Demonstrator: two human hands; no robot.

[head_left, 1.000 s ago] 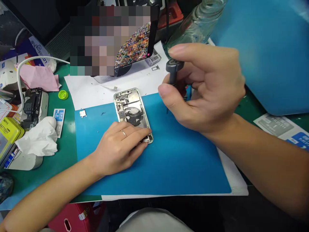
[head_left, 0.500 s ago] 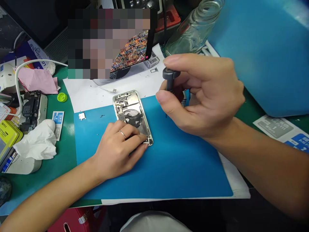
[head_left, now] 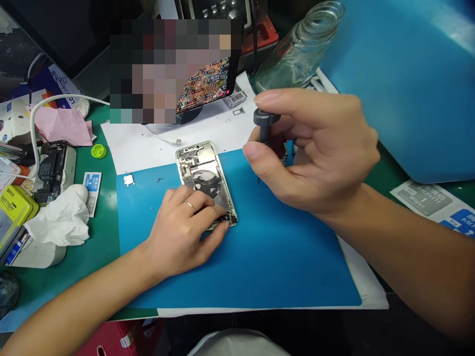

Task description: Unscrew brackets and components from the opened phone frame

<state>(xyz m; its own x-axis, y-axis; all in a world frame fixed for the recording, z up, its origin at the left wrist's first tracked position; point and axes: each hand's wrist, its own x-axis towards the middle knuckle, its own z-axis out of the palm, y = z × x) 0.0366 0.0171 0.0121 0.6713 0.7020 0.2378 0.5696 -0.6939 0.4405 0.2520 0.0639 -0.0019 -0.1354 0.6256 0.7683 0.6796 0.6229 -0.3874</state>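
Observation:
An opened phone (head_left: 206, 160), its back housing showing the inner parts, lies tilted on a blue mat (head_left: 274, 262). My left hand (head_left: 189, 230) is over its lower end, fingers curled and pressed on it, thumb at the bottom edge. A small dark part shows between thumb and index finger; whether they grip it I cannot tell. Above the mat, to the right of the phone, my right hand (head_left: 315, 143) is closed round a dark screwdriver (head_left: 264, 126). Its round cap is near the index fingertip and its thin tip points down, apart from the phone.
A small metal part (head_left: 128, 179) is on the mat's left. Behind stand a glass jar (head_left: 297, 54) and a lit screen (head_left: 208, 81), partly blurred out. Leftward are a crumpled tissue (head_left: 61, 217), a green cap (head_left: 98, 151), another opened phone (head_left: 52, 170) and a yellow box (head_left: 18, 202).
The view has shifted slightly. My left thumb and index finger are a little further apart at the phone's lower end. The right hand keeps its hold on the screwdriver.

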